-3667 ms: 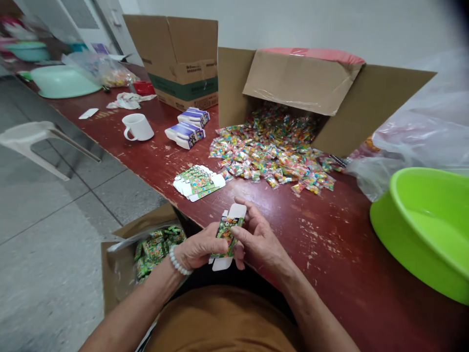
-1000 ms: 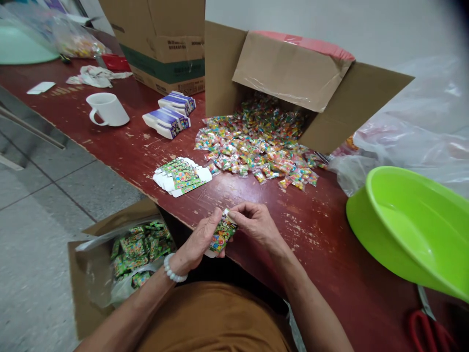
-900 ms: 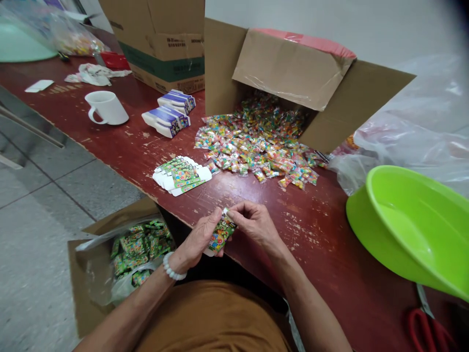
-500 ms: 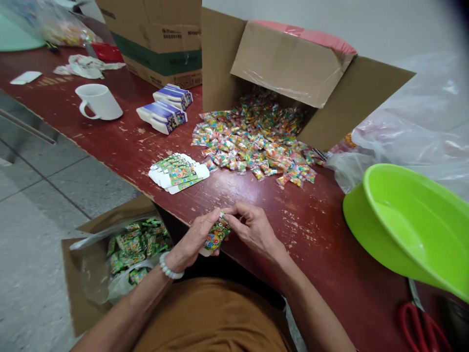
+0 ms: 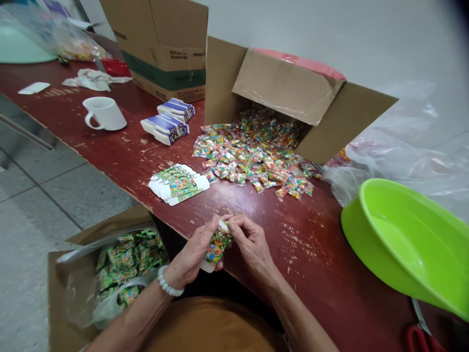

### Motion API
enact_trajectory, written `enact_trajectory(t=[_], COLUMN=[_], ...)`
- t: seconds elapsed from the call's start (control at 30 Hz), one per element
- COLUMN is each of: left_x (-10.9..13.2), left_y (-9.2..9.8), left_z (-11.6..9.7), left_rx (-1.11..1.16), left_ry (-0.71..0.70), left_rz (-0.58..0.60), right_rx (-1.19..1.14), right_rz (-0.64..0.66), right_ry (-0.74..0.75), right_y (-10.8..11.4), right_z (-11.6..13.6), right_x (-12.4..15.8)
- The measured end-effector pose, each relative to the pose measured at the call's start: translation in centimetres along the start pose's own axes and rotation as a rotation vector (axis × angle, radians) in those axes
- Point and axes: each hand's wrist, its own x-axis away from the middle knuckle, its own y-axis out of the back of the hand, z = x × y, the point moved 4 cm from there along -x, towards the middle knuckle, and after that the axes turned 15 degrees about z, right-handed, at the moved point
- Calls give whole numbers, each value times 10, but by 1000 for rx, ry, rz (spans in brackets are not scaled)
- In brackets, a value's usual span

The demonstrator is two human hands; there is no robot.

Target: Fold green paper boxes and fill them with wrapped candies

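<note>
My left hand [image 5: 193, 253] is closed around a small green printed candy box [image 5: 217, 248], just over the table's front edge. A white flap sticks out at the box's lower end. At its upper end, the thumb and fingers of my right hand [image 5: 253, 244] pinch the top flap; the fingertips are partly hidden. Flattened candy boxes [image 5: 179, 184] of the same print lie fanned out on the table ahead. Beyond them, small clear candy packets [image 5: 249, 161] spill from a tipped cardboard carton [image 5: 282, 90].
Below left, an open carton [image 5: 60, 293] lined with plastic holds many filled green boxes. A lime green basin [image 5: 370, 244] and red-handled scissors [image 5: 421, 335] are at right. A white mug [image 5: 108, 117], purple-white carton bundles [image 5: 166, 128] and a tall carton [image 5: 164, 58] stand farther back.
The view has tilted slightly, so the table things sit lower in the picture. My right fingers have shifted at the upper end of the candy box; my left hand keeps its hold.
</note>
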Motion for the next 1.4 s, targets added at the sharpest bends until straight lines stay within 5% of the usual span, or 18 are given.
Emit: enact_trajectory(t=[0.2,0.37,0.5,0.63,0.77,0.9,1.0,1.1,1.17,1.27,1.4], left_x=[-2,-8,-9,-9,-8,-6,-4,-3,-2,0,7], left_y=[1,10,22,36,50,54,57,61,62,54,33], left_z=[-9,-8,-15,-16,-12,-16,-22,-27,-26,-18,-3], left_rx=[-112,12,132,65,-49,-40,33,94,128,191,233], left_ry=[-151,-95,-130,-135,-203,-250,-265,-301,-288,-198,-66], left_rz=[-39,-25,-62,-83,-142,-182,-247,-320,-309,-166,80], right_rx=[614,445,794,1138,1142,1094,957,326,132,149,562], right_rz=[99,193,-136,-138,-215,-336,-401,-336,-341,-435,-527], right_ry=[199,64,29,-66,-127,-136,-95,-79,-96,-72,111], right_y=[-4,19,64,77,86,98,89,61,41,28,34], right_z=[19,-6,-30,-52,-57,-38,-13,-3,-4,-8,0], right_x=[-2,-38,-87,-126,-137,-119,-81,-38,-17,-3,-2])
